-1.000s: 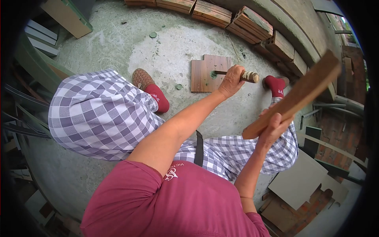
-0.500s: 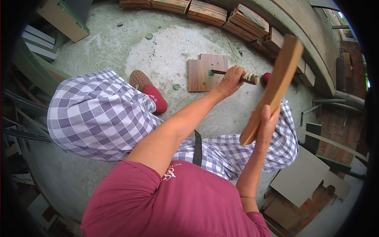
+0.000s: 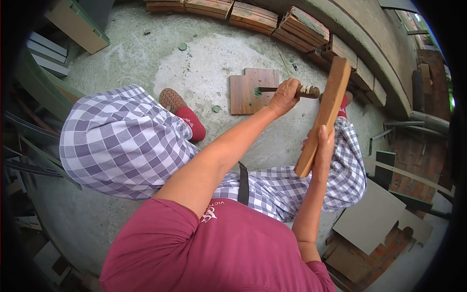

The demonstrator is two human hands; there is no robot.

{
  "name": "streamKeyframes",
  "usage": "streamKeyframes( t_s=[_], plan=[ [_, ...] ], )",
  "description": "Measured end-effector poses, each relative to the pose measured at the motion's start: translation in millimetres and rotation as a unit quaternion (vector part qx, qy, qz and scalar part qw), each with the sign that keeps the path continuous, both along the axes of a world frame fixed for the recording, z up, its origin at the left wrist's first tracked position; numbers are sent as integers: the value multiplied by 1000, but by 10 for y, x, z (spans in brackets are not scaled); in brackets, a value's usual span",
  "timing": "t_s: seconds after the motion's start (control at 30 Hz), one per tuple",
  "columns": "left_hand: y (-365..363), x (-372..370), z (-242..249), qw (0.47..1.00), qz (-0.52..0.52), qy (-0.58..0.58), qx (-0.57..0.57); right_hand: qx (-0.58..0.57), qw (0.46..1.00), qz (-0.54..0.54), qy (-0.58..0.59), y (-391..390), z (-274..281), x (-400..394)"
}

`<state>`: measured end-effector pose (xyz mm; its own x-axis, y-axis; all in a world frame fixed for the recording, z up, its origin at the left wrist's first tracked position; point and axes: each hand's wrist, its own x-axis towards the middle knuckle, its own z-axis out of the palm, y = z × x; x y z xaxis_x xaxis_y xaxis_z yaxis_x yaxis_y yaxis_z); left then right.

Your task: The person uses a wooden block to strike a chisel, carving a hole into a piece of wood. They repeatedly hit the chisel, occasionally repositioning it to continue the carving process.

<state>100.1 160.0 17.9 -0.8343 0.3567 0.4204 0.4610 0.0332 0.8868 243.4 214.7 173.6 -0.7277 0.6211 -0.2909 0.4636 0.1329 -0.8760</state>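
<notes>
My left hand (image 3: 285, 97) is closed round a chisel (image 3: 310, 91), near where its dark blade meets the wooden handle. The handle's butt points right, and the blade's tip rests at a green-specked, chipped hollow in a brown wood-grain board (image 3: 239, 96) on the floor. That board has a notched upper left corner. In my right hand (image 3: 323, 148) is a thick length of wood (image 3: 325, 112), gripped near its lower end. Its upper part slants up beside the chisel's butt, close to it in this view.
Concrete floor (image 3: 141, 63) lies around the board, with small green chips (image 3: 182, 46) on it. Stacked bricks (image 3: 253, 17) line the back edge. Panels and offcuts (image 3: 369, 216) lie at the right, and more boards (image 3: 78, 27) stand at the left. My feet flank the board.
The length of wood in my right hand has swung left and down, closer to the chisel's butt. My left hand and the chisel have barely shifted.
</notes>
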Motion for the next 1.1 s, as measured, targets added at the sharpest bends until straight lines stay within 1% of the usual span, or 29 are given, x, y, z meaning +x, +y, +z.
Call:
streamKeyframes(
  t_s=[0.03,0.07,0.1,0.17,0.2,0.27,0.3,0.33,0.37,0.4,0.43,0.47,0.5,0.57,0.6,0.63,0.7,0.73,0.8,0.83,0.87,0.9,0.93,0.97,1.0,1.03,1.07,1.1],
  plan=[
    [15,-48,2,1000,7,6,6,-33,999,-19,34,-21,125,-50],
    [25,-52,5,1000,9,3,5,-40,997,-34,63,-20,252,-55],
    [23,-77,25,1000,11,-6,3,-11,993,-38,114,-1,344,-74],
    [8,-107,36,1000,10,-13,3,4,981,-44,189,-14,555,-144],
    [14,-124,40,1000,9,-15,8,6,981,-45,191,-19,553,-158],
    [40,-127,48,1000,5,-17,14,78,969,-92,214,-65,495,-211],
    [49,-123,35,1000,7,-11,12,84,975,-93,183,-76,332,-198],
    [56,-120,30,1000,9,-5,10,225,964,-37,138,-9,-49,-156],
    [66,-105,8,1000,9,-4,11,359,929,19,89,49,-327,-126],
    [70,-89,-1,1000,12,-8,2,360,929,18,90,54,-317,-95],
    [74,-99,-14,1000,15,-10,-9,211,977,8,37,54,-305,-48],
    [78,-137,-36,1000,17,-9,-11,54,998,0,-18,68,-314,-40],
    [63,-121,-36,1000,20,-2,-12,13,1000,20,4,153,-286,-18],
    [87,-112,-19,1000,18,5,-10,-1,1000,-16,27,-9,155,-120],
    [83,-102,-10,1000,14,-2,-9,-14,996,-21,82,29,264,-134],
    [72,-101,-18,1000,10,-7,-9,7,992,-32,125,20,416,-187],
    [64,-107,-24,1000,7,-11,-12,7,979,-45,199,85,574,-253],
    [79,-109,-19,1000,4,-15,-13,9,979,-45,200,68,555,-280],
    [86,-103,-5,1000,6,-16,-12,68,973,-80,205,26,381,-344],
    [78,-102,-1,1000,9,-19,-15,179,965,-89,168,154,-3,-313],
    [78,-95,-16,1000,10,-19,-14,241,965,-17,101,109,-250,-256],
    [82,-86,-43,1000,16,-14,-21,299,952,53,33,12,-334,-261],
    [88,-76,-72,999,19,-9,-29,300,952,52,34,34,-301,-223],
    [86,-82,-108,999,19,-8,-28,131,991,29,-10,71,-227,-167],
    [59,-78,-132,999,3,-6,-49,-44,998,5,-55,74,-158,-127],
    [39,-43,-155,997,-15,-6,-70,-44,997,1,-56,50,-130,-83],
    [33,-41,-170,997,-18,-6,-70,-71,996,-15,-49,21,-111,-69],
    [10,-62,-167,994,-68,-14,-83,-99,994,-28,-41,3,-105,-64]
  ],
)
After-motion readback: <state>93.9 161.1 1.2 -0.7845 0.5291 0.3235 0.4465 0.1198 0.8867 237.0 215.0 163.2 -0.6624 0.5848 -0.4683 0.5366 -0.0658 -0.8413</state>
